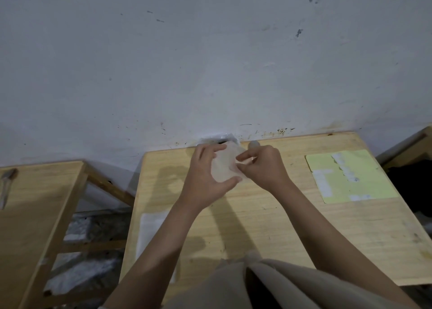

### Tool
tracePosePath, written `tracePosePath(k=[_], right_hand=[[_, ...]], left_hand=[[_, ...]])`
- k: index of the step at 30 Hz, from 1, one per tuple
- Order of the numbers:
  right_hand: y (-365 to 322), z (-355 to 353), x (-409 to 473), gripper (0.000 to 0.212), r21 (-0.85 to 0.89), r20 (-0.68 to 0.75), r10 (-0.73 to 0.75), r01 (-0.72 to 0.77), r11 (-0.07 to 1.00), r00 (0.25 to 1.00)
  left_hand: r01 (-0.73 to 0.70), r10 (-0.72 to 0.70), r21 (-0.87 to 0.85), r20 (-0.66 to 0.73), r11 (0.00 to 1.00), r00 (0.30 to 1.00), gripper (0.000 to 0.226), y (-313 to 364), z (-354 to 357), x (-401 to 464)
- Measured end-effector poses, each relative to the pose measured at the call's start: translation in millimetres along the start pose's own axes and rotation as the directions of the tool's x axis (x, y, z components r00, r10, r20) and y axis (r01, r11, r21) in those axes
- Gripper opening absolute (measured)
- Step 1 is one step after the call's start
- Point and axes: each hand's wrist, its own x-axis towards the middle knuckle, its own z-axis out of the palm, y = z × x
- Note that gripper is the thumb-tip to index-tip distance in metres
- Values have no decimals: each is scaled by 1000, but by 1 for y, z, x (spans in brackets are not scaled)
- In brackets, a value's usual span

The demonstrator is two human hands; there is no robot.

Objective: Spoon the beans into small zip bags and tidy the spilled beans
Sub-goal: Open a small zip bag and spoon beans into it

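I'm looking down over the wooden table (268, 227), and both hands are up near its far edge, close to the wall (210, 63). Between them is the small zip bag (225, 166), clear and filmy, lifted off the tabletop. My left hand (205, 175) cups it from the side, fingers curled over the top edge and thumb (230, 182) hooked under the bottom. My right hand (261, 166) comes in from the other side, fingertips bunched narrow and pinching the bag's near edge, probably at the mouth, though the zip strip itself is too faint to pick out.

How will this handle? I judge it nearly weightless, limp and a bit slick. The film will crumple anywhere I squeeze, and the two walls likely cling together. So the place to hold is the stiffer rim at the opening, one wall per hand, peeling them apart rather than grabbing the middle. Once beans go in, the weight will sag to the bottom, so a hand under the base makes sense.

Just behind the hands, against the wall, sits something pale and plasticky (219, 139) with a dark spot inside; I can't tell whether that is the beans. A rounded grey shape (254, 144) pokes up behind my right hand, maybe the spoon. A flat stack of clear bags (152, 234) lies at the near left, and a yellow-green sheet (350, 175) lies well off to the right.
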Motion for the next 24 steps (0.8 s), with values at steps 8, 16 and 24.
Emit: tracePosePath(k=[8,16,24], right_hand=[[-13,-17,2,20,98,99,86,-96,991,991],[-17,-31,14,34,99,264,174,-206,973,949],[-14,-30,22,30,52,368,167,-199,979,915]], left_hand=[[-74,79,413,6,908,997,122,-45,21,-5],[-178,199,421,-6,889,980,111,-70,21,-7],[-155,172,425,-2,892,985,101,-79,18,-7]])
